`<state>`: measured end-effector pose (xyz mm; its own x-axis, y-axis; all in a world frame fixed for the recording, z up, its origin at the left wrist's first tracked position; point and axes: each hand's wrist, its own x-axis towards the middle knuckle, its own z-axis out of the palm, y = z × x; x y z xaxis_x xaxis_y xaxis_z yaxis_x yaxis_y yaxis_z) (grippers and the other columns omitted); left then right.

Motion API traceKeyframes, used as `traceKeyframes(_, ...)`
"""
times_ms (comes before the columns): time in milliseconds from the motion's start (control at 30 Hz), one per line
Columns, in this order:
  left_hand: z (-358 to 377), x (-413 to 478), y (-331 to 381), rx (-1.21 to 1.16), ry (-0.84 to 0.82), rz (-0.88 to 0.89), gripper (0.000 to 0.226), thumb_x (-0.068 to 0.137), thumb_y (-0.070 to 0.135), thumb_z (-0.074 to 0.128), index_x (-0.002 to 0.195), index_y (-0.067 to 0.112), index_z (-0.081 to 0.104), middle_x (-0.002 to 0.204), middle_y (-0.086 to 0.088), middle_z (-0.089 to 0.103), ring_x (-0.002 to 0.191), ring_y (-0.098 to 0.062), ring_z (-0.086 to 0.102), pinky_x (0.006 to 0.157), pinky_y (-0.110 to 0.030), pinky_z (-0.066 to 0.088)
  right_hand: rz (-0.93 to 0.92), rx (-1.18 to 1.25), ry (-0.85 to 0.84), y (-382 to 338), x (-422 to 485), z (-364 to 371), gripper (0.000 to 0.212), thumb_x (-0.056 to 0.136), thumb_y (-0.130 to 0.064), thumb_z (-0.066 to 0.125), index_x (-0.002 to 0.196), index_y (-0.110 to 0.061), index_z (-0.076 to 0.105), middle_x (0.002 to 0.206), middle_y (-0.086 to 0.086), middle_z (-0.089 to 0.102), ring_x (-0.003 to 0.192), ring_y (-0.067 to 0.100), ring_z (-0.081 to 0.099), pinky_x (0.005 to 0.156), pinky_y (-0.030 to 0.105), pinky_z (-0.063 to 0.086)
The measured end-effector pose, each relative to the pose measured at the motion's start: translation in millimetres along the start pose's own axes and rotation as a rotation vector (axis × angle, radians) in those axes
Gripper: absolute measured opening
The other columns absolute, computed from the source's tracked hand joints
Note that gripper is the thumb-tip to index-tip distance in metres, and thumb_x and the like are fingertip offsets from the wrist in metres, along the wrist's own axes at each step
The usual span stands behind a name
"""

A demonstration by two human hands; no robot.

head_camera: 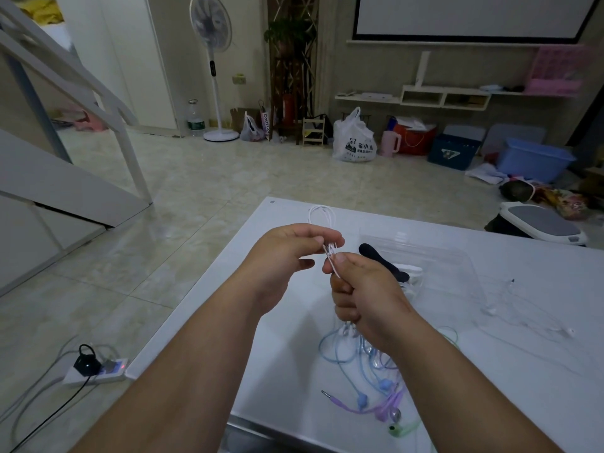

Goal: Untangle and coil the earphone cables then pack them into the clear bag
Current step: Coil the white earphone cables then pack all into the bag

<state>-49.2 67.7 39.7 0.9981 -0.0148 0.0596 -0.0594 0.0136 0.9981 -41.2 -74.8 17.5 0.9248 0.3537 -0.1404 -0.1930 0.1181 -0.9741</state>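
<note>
Left hand (287,246): curled, a looped white earphone cable (322,220) is pinched above the table (490,403).
Right hand (362,289): closed round the same cable's lower strands.
Clear bag (434,256): laid flat just beyond the hands.
Coloured earphones (376,384): tangled under the right wrist.

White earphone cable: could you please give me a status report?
Left hand pinches coiled white earphone cable; right hand grips its tail. Clear bag beyond, on table. Coloured earphones tangled beneath right wrist.

table (490,371): glossy white | clear bag (434,256): shiny plastic | cables (346,358): smooth, probably rubbery | floor (228,178): polished tile
</note>
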Motion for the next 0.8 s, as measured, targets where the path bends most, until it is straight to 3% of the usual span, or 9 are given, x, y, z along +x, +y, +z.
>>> traceKeyframes(167,1,2,-7,0.012,0.067,0.053,0.035,0.093,0.000,0.052,0.084,0.022,0.077,0.094,-0.001,0.074,0.070,-0.013,0.058,0.081,-0.040,0.042,-0.028,-0.043,-0.063,1,0,1,0.030,0.102,-0.025,0.044,0.087,-0.008,0.063,0.058,0.002,0.048,0.048,0.016,0.039,0.050,0.028,0.038)
traceKeyframes(267,0,5,-7,0.017,0.180,0.055,0.034,0.092,-0.001,0.054,0.082,0.024,0.076,0.084,0.002,0.074,0.077,-0.013,0.065,0.079,-0.035,0.047,-0.046,-0.126,-0.078,2,-1,1,0.032,0.103,-0.026,0.043,0.092,-0.008,0.068,0.071,0.008,0.069,0.067,0.024,0.063,0.071,0.038,0.053)
traceKeyframes(333,1,7,-6,0.017,0.217,0.044,0.033,0.093,-0.002,0.053,0.083,0.022,0.074,0.079,0.001,0.071,0.081,-0.011,0.066,0.076,-0.029,0.051,-0.075,-0.170,-0.013,1,0,-4,0.032,0.102,-0.024,0.044,0.090,-0.012,0.071,0.084,0.010,0.075,0.086,0.029,0.070,0.085,0.042,0.053)
traceKeyframes(400,3,8,-7,0.002,0.215,0.004,0.032,0.095,-0.004,0.049,0.084,0.015,0.071,0.077,-0.004,0.066,0.074,-0.014,0.066,0.069,-0.027,0.053,-0.084,-0.143,0.108,-1,2,-13,0.027,0.099,-0.015,0.047,0.089,-0.013,0.071,0.087,0.010,0.075,0.090,0.027,0.071,0.093,0.040,0.052)
traceKeyframes(633,9,8,-17,0.227,0.182,-0.118,0.030,0.096,-0.004,0.043,0.084,0.009,0.067,0.080,-0.008,0.060,0.060,-0.017,0.064,0.064,-0.033,0.058,-0.119,-0.094,0.358,-12,-4,-40,0.022,0.096,-0.006,0.045,0.091,-0.004,0.067,0.081,0.014,0.073,0.079,0.028,0.069,0.082,0.034,0.055)
traceKeyframes(800,12,12,-24,0.109,0.155,-0.276,0.026,0.097,-0.007,0.041,0.087,0.000,0.064,0.077,-0.014,0.058,0.062,-0.022,0.061,0.059,-0.032,0.056,-0.127,-0.142,0.423,-12,-11,-57,0.023,0.095,-0.007,0.045,0.090,-0.005,0.068,0.070,0.010,0.071,0.069,0.023,0.067,0.078,0.037,0.056)
